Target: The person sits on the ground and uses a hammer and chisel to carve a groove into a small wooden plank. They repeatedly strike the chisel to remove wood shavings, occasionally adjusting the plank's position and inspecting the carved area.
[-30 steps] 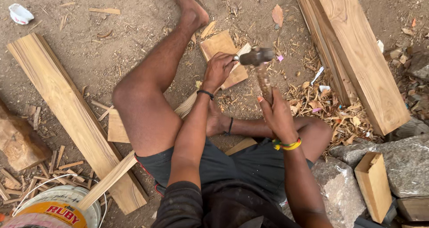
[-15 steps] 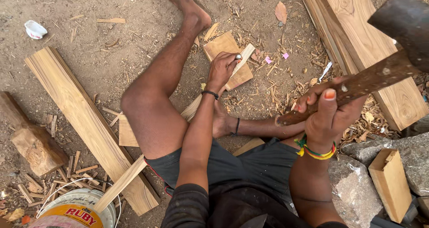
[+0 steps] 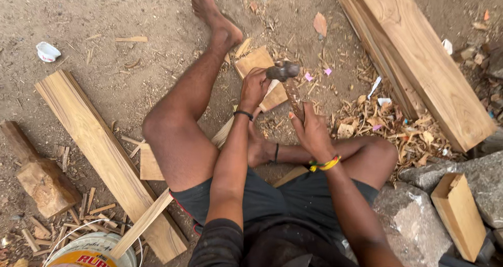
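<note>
On sandy ground between legs: hammer (image 3: 285, 76) down from raised swing, head at left hand (image 3: 254, 89), whose fingers curl around tool hidden in fist, over small wood block (image 3: 257, 65); right hand (image 3: 312, 133) fingers wrapped on handle; strike landing

Outdoor carpentry yard: dirt ground (image 3: 131, 15), planks (image 3: 105, 157), wood shavings (image 3: 387, 120).

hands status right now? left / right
Left hand: closed, gripping something small and hidden against the wood block, under the hammer head.
Right hand: closed on the hammer handle.
</note>
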